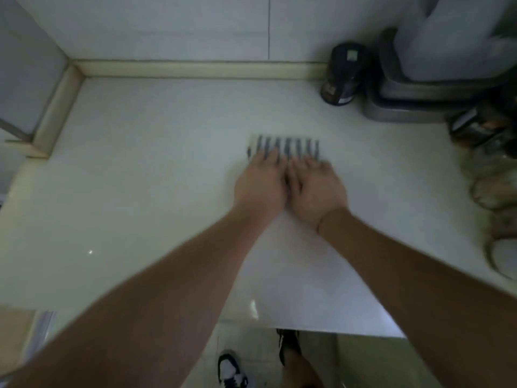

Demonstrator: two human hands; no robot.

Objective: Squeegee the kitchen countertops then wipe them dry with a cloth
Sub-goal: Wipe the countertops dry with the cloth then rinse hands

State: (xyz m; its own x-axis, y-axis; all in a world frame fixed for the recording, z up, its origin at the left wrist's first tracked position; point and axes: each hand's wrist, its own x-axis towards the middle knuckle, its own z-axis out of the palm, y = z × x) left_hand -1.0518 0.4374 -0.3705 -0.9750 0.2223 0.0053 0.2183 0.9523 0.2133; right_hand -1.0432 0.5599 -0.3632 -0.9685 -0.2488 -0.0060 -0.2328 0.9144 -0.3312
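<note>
White countertop point(156, 175) carries one striped cloth point(282, 147), folded flat near mid-surface, long axis running left to right, stripes pointing toward the back wall. Two hands, left hand point(258, 186) and right hand point(316, 189), lie side by side with flat, extended fingers pressing its near edge; neither grips it. One dark jar point(342, 74) stands at the rear right

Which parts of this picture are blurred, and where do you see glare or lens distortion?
Head view: motion blur smears both hands and the striped cloth; small glare spots shine on the countertop; the wide lens bows the counter edges; lighting is dim, items at right are soft.
</note>
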